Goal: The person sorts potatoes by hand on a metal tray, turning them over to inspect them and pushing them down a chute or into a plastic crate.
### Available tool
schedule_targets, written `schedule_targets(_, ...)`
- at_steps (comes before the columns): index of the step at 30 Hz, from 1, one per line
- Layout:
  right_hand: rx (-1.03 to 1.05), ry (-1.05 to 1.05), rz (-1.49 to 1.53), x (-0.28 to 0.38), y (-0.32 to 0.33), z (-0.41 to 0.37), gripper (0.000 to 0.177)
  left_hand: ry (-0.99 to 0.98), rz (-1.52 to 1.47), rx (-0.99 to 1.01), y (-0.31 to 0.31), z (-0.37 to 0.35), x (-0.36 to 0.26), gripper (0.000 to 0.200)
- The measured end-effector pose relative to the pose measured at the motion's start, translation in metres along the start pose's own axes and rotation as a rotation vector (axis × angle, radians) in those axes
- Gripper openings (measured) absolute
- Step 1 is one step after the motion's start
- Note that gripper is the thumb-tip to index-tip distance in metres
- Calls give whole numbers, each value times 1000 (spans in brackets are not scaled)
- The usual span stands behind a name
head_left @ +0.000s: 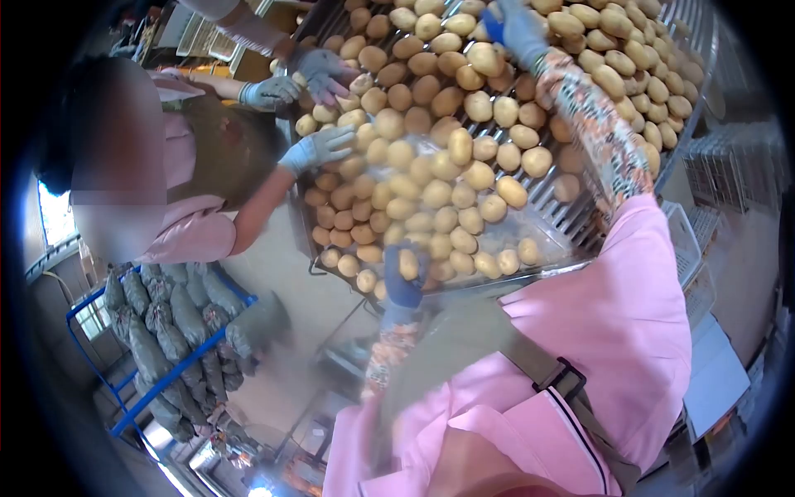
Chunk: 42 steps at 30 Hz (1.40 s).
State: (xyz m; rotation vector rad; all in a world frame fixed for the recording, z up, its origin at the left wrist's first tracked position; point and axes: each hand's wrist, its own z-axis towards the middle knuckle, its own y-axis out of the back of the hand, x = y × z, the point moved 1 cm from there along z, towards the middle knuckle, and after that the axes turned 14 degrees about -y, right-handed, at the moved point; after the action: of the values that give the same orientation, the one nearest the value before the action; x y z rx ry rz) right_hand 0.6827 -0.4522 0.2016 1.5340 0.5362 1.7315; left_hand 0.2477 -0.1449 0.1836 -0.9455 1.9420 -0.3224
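Observation:
My left hand (404, 286), in a blue-grey glove, is at the near edge of a metal slatted sorting table (571, 217). Its fingers curl around a potato (408, 264). My right hand (517, 37), also gloved, reaches to the far side among the potatoes (445, 43). Motion blurs it, and whether its fingers hold a potato cannot be made out. Patterned sleeves cover both forearms. Many loose potatoes (401, 184) lie across the slats between my hands, and a thicker pile (617, 62) rises at the upper right.
A co-worker's gloved hands (319, 151) work at the table's left side, and another person's gloved hand (325, 73) is above them. A blue-framed cart (170, 385) holds several filled sacks (174, 341) at lower left. White crates (681, 240) stand at the right.

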Motion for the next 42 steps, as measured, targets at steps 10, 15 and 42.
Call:
schedule_targets(10,486,-181,-508,-3,12,5,69,-195,239,64,-24,4,31,43)
schedule_targets(15,290,-219,-321,-37,-18,-48,73,-460,746,226,-59,15,25,51)
schedule_targets(42,766,-455,1043,107,132,-351,75,-671,969,552,-131,-28,-33,71)
